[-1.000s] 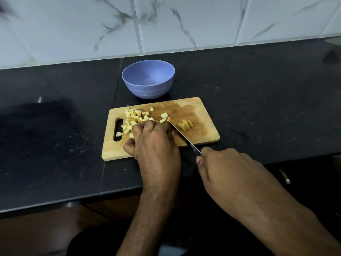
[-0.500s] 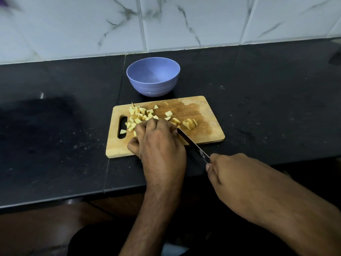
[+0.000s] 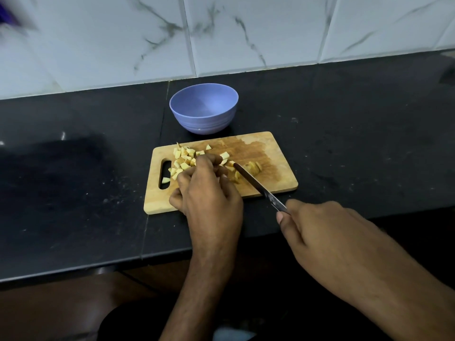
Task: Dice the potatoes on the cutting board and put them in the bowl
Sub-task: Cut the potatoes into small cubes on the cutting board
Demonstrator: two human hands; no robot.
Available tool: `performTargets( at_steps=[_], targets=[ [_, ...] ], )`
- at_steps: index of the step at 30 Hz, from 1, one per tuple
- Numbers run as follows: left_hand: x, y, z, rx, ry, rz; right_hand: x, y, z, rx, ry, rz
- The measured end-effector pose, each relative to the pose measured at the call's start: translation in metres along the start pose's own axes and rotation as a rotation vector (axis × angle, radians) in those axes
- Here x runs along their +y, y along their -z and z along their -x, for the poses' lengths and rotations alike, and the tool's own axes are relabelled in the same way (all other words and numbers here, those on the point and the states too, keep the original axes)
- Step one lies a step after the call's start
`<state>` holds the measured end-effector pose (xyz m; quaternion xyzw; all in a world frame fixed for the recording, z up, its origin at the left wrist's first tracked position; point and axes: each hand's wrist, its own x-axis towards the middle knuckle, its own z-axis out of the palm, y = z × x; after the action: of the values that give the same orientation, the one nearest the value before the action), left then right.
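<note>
So the desk (image 3: 369, 143) is a black stone slab, pretty dusty, with pale specks and scuffs all over and a thin seam (image 3: 157, 168) running front to back. Behind it sits a wall of white marble-look tiles (image 3: 258, 33) with grey veins. There's a blurry purple something (image 3: 7, 13) in the top left corner, can't tell what. Brownish floor (image 3: 49, 311) shows below the front edge.

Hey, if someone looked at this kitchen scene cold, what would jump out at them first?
Probably the two hands over the wooden cutting board: the right hand grips a knife angled across it, while the left hand rests among pale potato cubes. Just behind the board sits an empty lavender bowl on the black counter.
</note>
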<state>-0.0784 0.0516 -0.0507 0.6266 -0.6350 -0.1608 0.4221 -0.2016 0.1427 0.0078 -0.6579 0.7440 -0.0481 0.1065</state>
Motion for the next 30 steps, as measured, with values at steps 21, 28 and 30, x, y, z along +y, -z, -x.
performTargets(
  at_steps=[21,28,30],
  targets=[
    [0.004,-0.005,-0.004,-0.115,-0.043,-0.219,0.005,-0.006,-0.011,-0.027,-0.025,-0.012],
    [0.003,-0.007,-0.002,-0.089,-0.051,-0.249,0.008,0.012,-0.012,-0.224,-0.057,0.032],
    [0.002,-0.007,-0.001,-0.080,-0.050,-0.256,0.009,0.020,-0.010,-0.254,-0.046,0.046]
  ],
)
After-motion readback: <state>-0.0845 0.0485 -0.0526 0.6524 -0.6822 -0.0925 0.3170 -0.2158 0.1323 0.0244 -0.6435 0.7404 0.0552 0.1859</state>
